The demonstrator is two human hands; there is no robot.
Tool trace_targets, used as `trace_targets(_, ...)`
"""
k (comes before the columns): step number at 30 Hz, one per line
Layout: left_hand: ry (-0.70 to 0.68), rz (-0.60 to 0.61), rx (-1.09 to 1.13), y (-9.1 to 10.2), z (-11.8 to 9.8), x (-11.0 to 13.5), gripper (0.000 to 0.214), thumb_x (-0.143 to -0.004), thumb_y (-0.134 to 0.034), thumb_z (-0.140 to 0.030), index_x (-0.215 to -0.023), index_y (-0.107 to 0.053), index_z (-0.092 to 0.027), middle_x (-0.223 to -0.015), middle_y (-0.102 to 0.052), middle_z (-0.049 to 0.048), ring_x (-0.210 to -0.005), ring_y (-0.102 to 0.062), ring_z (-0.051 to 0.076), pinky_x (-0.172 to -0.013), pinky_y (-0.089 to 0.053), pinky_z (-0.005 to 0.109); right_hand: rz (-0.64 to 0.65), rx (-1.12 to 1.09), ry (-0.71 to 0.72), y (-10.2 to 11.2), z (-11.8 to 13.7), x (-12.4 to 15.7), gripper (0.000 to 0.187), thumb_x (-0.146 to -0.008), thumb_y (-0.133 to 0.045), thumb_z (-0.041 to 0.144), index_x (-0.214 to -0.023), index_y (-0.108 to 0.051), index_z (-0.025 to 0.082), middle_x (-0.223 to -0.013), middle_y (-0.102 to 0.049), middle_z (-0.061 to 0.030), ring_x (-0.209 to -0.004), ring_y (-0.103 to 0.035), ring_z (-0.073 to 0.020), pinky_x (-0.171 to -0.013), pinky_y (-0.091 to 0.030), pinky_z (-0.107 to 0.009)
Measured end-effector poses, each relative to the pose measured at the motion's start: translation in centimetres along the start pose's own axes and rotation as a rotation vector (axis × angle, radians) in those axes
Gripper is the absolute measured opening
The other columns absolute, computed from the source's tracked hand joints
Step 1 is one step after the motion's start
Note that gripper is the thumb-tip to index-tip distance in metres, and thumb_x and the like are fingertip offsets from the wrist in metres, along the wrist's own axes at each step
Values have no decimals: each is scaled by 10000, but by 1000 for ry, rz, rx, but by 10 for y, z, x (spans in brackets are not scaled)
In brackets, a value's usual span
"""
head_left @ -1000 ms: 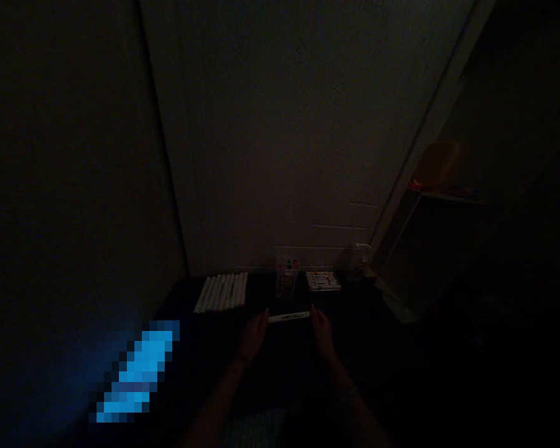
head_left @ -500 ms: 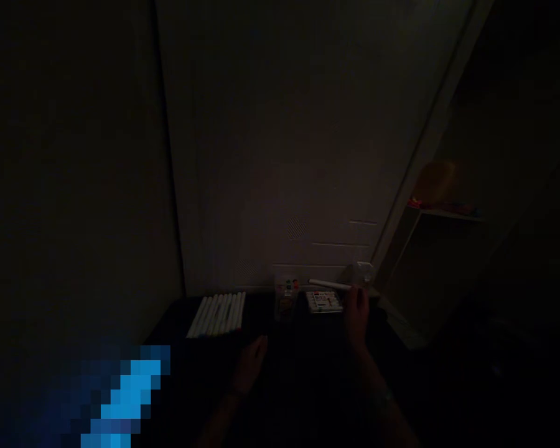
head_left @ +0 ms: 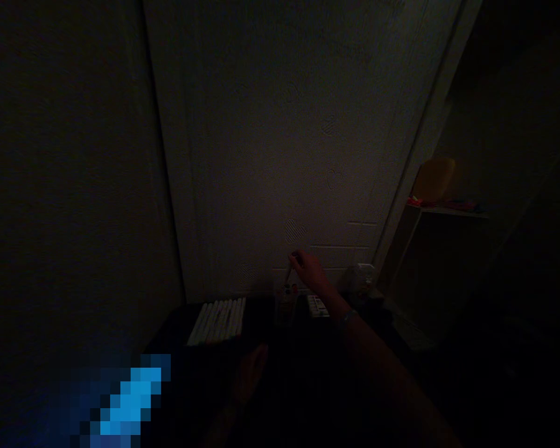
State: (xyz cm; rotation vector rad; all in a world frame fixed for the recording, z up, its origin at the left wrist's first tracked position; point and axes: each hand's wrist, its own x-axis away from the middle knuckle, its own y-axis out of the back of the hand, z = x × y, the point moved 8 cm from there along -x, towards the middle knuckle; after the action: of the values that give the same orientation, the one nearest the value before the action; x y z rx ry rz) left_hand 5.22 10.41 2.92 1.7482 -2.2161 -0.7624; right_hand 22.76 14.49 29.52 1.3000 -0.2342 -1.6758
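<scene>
Right hand (head_left: 308,271) holding 1 pale marker (head_left: 288,272) over a clear container (head_left: 284,309) in a dim room.
The marker tilts, its lower end at the container's mouth; whether it is inside is too dark to tell. The left hand (head_left: 252,367) is near on the dark bench (head_left: 298,367), fingers curled; 1 row of white markers (head_left: 218,320) lies left, 1 flat pack (head_left: 316,305) right, partly behind the right forearm.
</scene>
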Motion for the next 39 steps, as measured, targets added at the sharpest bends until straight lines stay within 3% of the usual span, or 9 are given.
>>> trace_targets(6,-3,-46,-20,5,-4,2,417,-766,-401,-438,-991,-618,-161,-1059,-628,52,-1013,-552,195,-912,-395,285,208,273,-109,-45,-18,20,347,-830,-404,466,-966,-618,229,-850,-651,-47,-848,-543,-164,-735,-340,-256)
trace_targets(12,-62,-5,-35,2,-15,4,405,-793,-358,-423,-958,-629,-172,-1005,-650,47,-948,-580,184,-854,-419,268,251,420,-128,-68,-23,38,322,-764,-491,493,-887,-668,253,-950,-603,-92,-996,-430,-236,-827,-276,-350)
trace_targets(16,-59,25,-46,0,-14,4,428,-812,-319,-427,-969,-619,-166,-1005,-647,50,-930,-579,172,-844,-412,259,170,351,-135,-65,-20,43,343,-782,-454,500,-848,-676,247,-920,-582,-93,-966,-420,-237,-823,-265,-358)
trace_targets(19,-62,21,-50,0,-15,5,427,-815,-314,-425,-983,-613,-169,-1021,-640,47,-947,-570,172,-860,-401,265,-23,251,-163,-45,-22,56,328,-825,-401,443,-928,-637,241,-950,-563,-72,-953,-421,-211,-831,-266,-344)
trace_targets(24,-69,12,-45,0,-17,5,408,-813,-322,-421,-951,-621,-180,-995,-649,38,-929,-577,170,-846,-408,257,-377,75,-362,-28,-54,131,310,-852,-316,310,-1016,-545,180,-963,-551,-71,-931,-445,-191,-851,-299,-347)
trace_targets(27,-87,12,-48,-1,-18,4,404,-815,-321,-414,-941,-624,-179,-974,-656,42,-906,-587,164,-828,-416,247,-387,-49,-409,-57,-66,176,330,-809,-367,274,-1098,-475,155,-1039,-529,-93,-970,-457,-200,-869,-327,-355)
trace_targets(30,-88,11,-55,-2,-18,4,395,-813,-330,-412,-961,-620,-186,-1002,-649,41,-928,-582,163,-845,-409,246,-320,-137,-395,-94,-62,192,497,-748,-469,291,-1209,-373,134,-1164,-461,-127,-1084,-418,-229,-913,-328,-380)
trace_targets(33,-71,1,-69,-1,-18,5,387,-809,-345,-405,-979,-615,-187,-1040,-635,44,-976,-562,165,-894,-380,255,-284,-192,-357,-113,-54,182,679,-694,-545,317,-1279,-275,105,-1257,-380,-154,-1160,-363,-251,-955,-306,-394)
trace_targets(39,-51,16,-109,-2,-17,5,398,-817,-328,-406,-989,-609,-181,-1043,-631,48,-980,-554,164,-893,-374,257,-274,-237,-366,-118,-53,161,782,-669,-583,318,-1317,-205,98,-1319,-318,-156,-1218,-304,-241,-999,-264,-369)
